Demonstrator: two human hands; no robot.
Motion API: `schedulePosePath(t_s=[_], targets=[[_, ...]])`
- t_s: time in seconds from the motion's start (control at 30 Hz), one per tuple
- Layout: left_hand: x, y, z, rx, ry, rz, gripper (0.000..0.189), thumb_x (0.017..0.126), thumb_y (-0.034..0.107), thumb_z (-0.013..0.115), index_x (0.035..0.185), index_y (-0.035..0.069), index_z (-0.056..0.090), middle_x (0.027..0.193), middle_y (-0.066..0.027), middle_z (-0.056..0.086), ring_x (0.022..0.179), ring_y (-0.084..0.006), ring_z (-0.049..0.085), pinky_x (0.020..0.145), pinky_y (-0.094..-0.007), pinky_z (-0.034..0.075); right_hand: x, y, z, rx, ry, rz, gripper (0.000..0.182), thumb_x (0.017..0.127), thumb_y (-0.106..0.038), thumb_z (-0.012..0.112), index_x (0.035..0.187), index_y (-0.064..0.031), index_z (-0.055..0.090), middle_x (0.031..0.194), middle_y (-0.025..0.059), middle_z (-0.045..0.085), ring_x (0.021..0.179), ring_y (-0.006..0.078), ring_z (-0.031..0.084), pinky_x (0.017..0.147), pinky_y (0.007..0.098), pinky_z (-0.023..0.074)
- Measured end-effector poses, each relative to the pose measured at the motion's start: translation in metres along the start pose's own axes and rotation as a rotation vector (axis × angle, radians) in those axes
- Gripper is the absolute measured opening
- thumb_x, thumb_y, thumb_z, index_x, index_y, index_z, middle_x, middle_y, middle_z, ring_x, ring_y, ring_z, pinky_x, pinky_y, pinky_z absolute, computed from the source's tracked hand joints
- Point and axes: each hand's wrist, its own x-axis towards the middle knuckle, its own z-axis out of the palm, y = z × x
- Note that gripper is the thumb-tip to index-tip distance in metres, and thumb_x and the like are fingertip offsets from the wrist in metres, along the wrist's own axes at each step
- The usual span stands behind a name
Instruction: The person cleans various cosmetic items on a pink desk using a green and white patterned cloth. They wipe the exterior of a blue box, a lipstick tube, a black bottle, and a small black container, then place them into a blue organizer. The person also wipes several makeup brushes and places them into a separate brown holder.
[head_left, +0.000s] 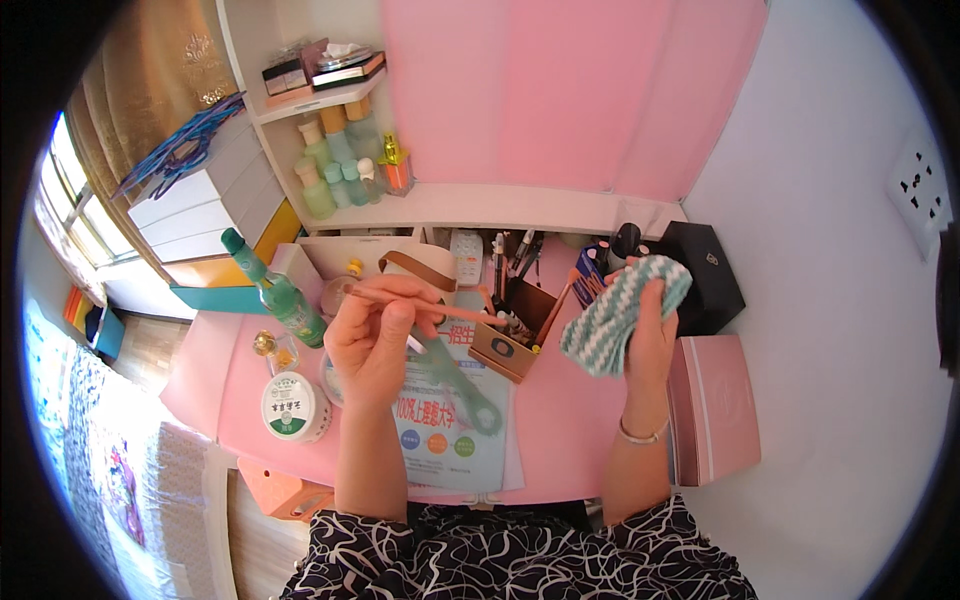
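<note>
Between the fingers of my left hand (375, 337) lies a thin pink stick (427, 304), perhaps a makeup brush or pencil, pointing right over a small brown box (504, 352). That box holds brushes and cosmetic tubes. My right hand (651, 337) grips a folded green-and-white striped cloth (626, 315) above the pink tabletop, to the right of the box. Under and beside my left hand are a translucent green hairbrush or comb-like thing (465, 390), partly hidden, and a printed sheet (457, 457).
Left on the desk stand a green glass bottle (292, 307), a perfume bottle (281, 356) and a round white tub (295, 407). A black box (701, 277) and a pink box (716, 412) line the right wall. Behind are a white remote (466, 257) and shelves (525, 206) with cosmetic bottles.
</note>
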Motion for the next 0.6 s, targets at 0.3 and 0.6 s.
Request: schedulePosePath(t_s=[0.3, 0.6], targets=[[-0.029, -0.010, 0.031, -0.177, -0.113, -0.346, 0.014, 0.089, 0.011, 0.049, 0.089, -0.003, 0.052, 0.077, -0.0099, 0.059, 0.056, -0.0125, 0.056, 0.049, -0.0222, 0.046, -0.071, -0.028, 0.054, -0.596, -0.554, -0.087, 0.037, 0.083, -0.022, 0.058, 0.113, -0.0035, 0.048, 0.089, 0.0115, 0.059, 0.078, 0.0179, 0.058, 0.071, 0.0276, 0.0453], [-0.030, -0.020, 0.027, -0.469, -0.095, -0.452, 0.013, 0.089, 0.011, 0.048, 0.091, -0.002, 0.051, 0.079, -0.0111, 0.057, 0.055, -0.0124, 0.053, 0.045, -0.0229, 0.044, -0.097, -0.011, 0.029, -0.290, -0.531, 0.372, 0.023, 0.087, -0.021, 0.054, 0.097, -0.0005, 0.054, 0.073, 0.0031, 0.057, 0.066, 0.0125, 0.054, 0.061, 0.0255, 0.0444]])
